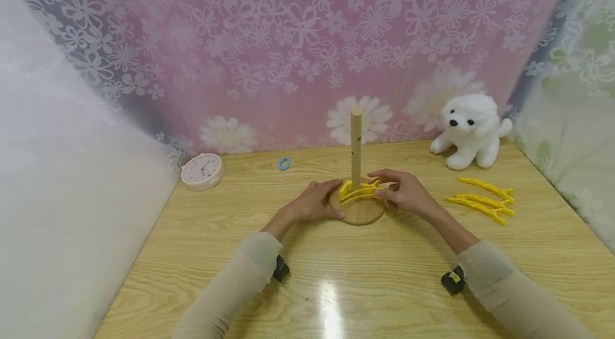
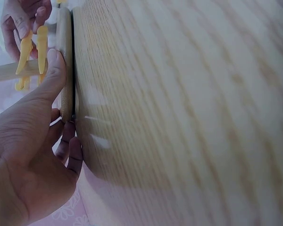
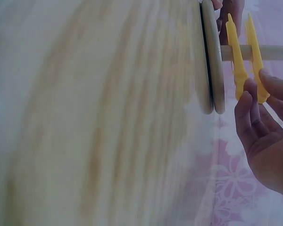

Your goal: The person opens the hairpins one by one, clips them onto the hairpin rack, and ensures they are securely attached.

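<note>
A wooden post [image 1: 356, 152] stands upright on a round wooden base [image 1: 360, 217] in the head view. Two levels of yellow forked plastic pieces sit around the post's foot: a lower piece [image 3: 237, 61] near the base and an upper piece [image 3: 255, 61] just above it. My right hand [image 1: 408, 195] pinches the end of the upper piece between thumb and fingers. At the base's left side, my left hand [image 1: 312, 203] grips the rim, its thumb on the top face and its fingers at the edge. How the pieces meet the post's far side is hidden.
Several loose yellow pieces [image 1: 485, 207] lie on the table at the right. Behind them sits a white plush dog [image 1: 473, 131]. A blue ring [image 1: 284, 164] lies left of the post, and a pink clock [image 1: 203, 172] rests at the far left, near the floral curtain [image 1: 288, 61].
</note>
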Available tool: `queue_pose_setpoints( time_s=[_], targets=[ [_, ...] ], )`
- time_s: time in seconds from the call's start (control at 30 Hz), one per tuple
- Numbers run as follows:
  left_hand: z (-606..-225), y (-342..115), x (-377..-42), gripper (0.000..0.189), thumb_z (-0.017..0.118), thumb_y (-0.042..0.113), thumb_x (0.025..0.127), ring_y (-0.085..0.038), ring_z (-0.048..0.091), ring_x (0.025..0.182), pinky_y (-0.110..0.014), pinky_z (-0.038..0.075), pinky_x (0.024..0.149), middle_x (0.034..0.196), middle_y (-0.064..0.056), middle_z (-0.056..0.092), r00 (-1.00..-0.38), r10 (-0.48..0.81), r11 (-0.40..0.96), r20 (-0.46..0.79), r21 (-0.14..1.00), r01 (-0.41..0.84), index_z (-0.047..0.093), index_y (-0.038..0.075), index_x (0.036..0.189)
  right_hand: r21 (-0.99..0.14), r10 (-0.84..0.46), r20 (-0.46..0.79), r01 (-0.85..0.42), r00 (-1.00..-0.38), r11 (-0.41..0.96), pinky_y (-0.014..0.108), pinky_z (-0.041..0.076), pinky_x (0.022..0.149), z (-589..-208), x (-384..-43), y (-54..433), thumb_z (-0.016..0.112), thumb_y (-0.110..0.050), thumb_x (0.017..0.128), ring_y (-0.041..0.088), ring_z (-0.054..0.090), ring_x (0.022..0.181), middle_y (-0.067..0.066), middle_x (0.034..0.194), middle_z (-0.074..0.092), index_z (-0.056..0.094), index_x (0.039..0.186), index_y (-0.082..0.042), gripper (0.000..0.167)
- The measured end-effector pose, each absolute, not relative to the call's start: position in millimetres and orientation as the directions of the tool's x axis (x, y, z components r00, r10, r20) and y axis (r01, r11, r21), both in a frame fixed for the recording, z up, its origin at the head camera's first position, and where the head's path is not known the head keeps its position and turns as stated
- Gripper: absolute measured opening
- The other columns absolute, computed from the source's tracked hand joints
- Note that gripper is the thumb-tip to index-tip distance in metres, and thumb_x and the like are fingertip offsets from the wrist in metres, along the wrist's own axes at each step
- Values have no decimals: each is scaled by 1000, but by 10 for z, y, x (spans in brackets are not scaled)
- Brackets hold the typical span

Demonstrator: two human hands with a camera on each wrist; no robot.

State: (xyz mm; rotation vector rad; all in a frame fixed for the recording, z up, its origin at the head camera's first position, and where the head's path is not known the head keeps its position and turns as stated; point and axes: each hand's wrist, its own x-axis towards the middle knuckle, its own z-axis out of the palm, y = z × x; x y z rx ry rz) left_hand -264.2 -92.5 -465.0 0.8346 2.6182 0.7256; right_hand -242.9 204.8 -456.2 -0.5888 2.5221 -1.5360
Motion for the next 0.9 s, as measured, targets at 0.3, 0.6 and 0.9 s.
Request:
queue_pose_setpoints(
  time_s=[0.3, 0.6, 0.9],
  targets=[
    [-4666, -937, -2641, 97, 76, 57, 90, -24, 38, 136, -44, 38, 112, 167, 3, 35, -792, 597, 711, -131, 543, 446, 26, 25, 167, -902, -401, 75, -234, -913, 364, 43, 56, 58, -4522, -2394, 2137, 75, -17, 99, 38, 69, 73, 25, 140, 59, 48, 156, -16, 63],
    [-4664, -940, -2636, 96, 76, 57, 90, -24, 38, 136, -43, 37, 112, 167, 1, 36, -785, 611, 699, -108, 540, 470, 27, 23, 166, -910, -407, 53, -212, -912, 356, 45, 58, 62, -4456, -2341, 2413, 74, -22, 100, 40, 69, 80, 26, 149, 50, 37, 162, -17, 72],
    [-4681, -944, -2636, 97, 75, 57, 91, -23, 39, 134, -42, 38, 112, 167, 2, 36, -786, 610, 701, -101, 531, 476, 26, 24, 167, -886, -357, 21, -183, -934, 427, 41, 56, 62, -4437, -2159, 2921, 72, -22, 101, 33, 68, 79, 27, 150, 47, 30, 165, -15, 77]
  ],
)
